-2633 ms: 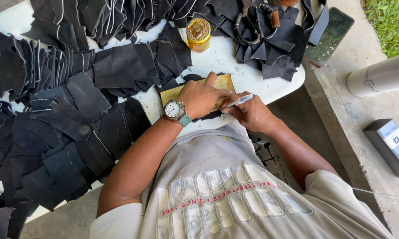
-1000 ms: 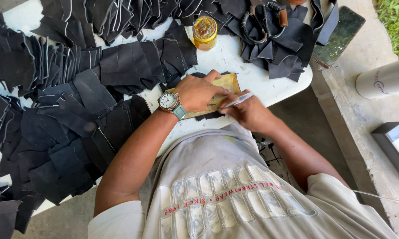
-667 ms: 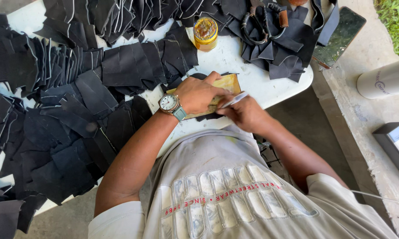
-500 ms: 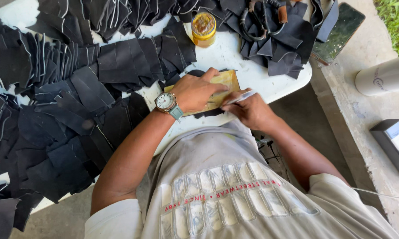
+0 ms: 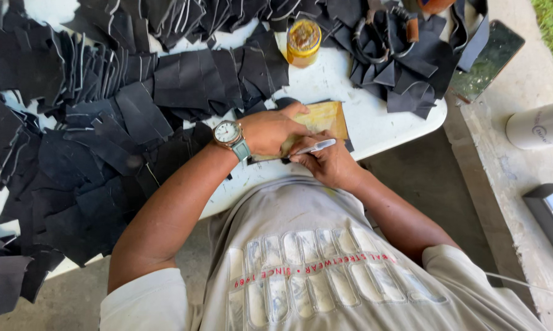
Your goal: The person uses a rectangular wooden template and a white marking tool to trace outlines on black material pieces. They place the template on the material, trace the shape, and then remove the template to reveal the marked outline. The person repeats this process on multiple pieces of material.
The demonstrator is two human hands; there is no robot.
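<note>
Tan cardboard template (image 5: pixel 327 117) lies flat on a black leather piece (image 5: pixel 286 102) at the near edge of the white table (image 5: pixel 374 122), right in front of the person. Left hand (image 5: pixel 270 130), fingers spread and pressing down, pins the template; wristwatch (image 5: pixel 229 133) on that wrist. Right hand (image 5: pixel 327 164) is closed in a writing grip on a silver pen (image 5: pixel 313 147), tip at the template's near edge.

Step in hand, by my read: tracing the template outline onto the leather, approx. mid-trace. Next move needs the left hand firm so the template doesn't slip while the pen runs along the edge.

Around: heaps of cut black leather pieces (image 5: pixel 105 122) over the left and far table, a yellow-lidded tin (image 5: pixel 303 40) beyond, a dark phone (image 5: pixel 488 58) at the far right corner.

Vs. 0.5 s ago: both hands in the same pose, pen barely shifted along the edge; template in the same spot.
</note>
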